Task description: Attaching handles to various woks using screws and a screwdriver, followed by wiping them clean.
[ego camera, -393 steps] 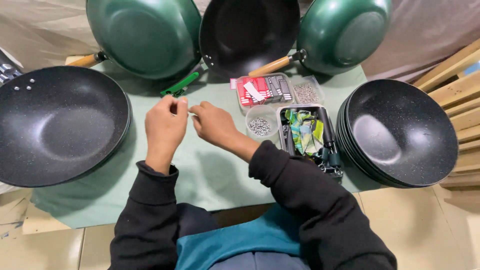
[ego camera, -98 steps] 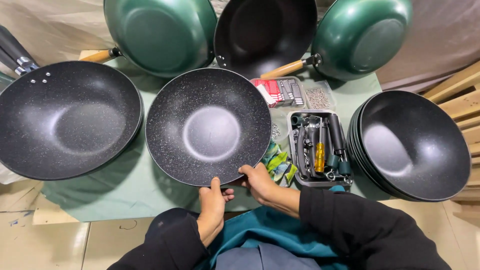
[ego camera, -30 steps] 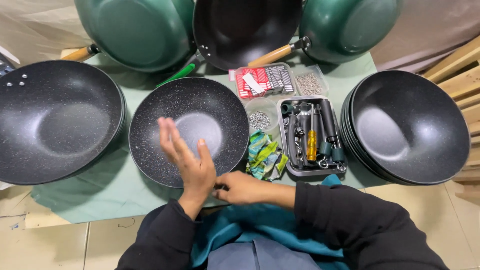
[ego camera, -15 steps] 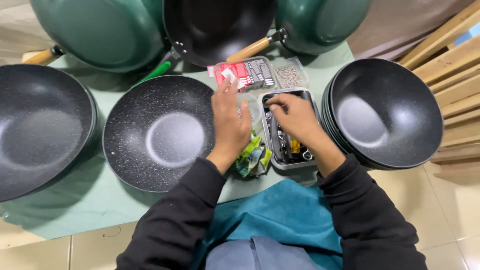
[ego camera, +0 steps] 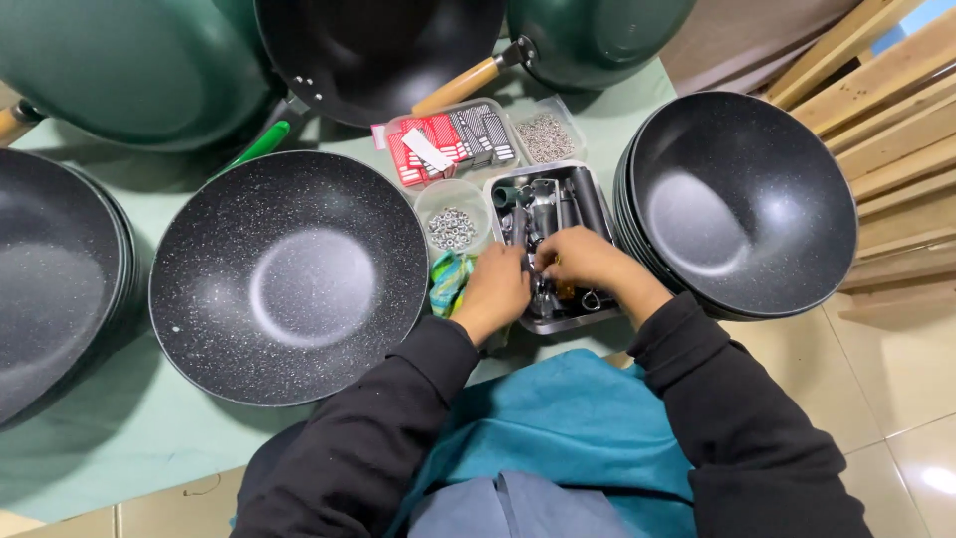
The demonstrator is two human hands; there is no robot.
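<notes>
- At the far left a stack of black woks lies on the table, which carries a pale green cover.
- Just to its right sits a single speckled black wok, open side up, with no handle fitted.
- Behind it lie a large green wok and a dark wok, and a green-handled screwdriver lies between them and the speckled wok.
- A wooden handle juts from another green wok at the top.
- A clear box of red and dark small parts stands near a small tub of washers and a tub of screws.
- The left hand rests at the left edge of the metal tool tray, fingers curled into it; whether its grip is closed on anything cannot be told.
- A bunch of green and yellow packets lies just beside that hand.
- The right hand is inside the tray, over the tools, fingers bent; what its grip holds cannot be told.
- To the right a stack of black woks touches the tray.
- Wooden slats stand at the far right.
</notes>
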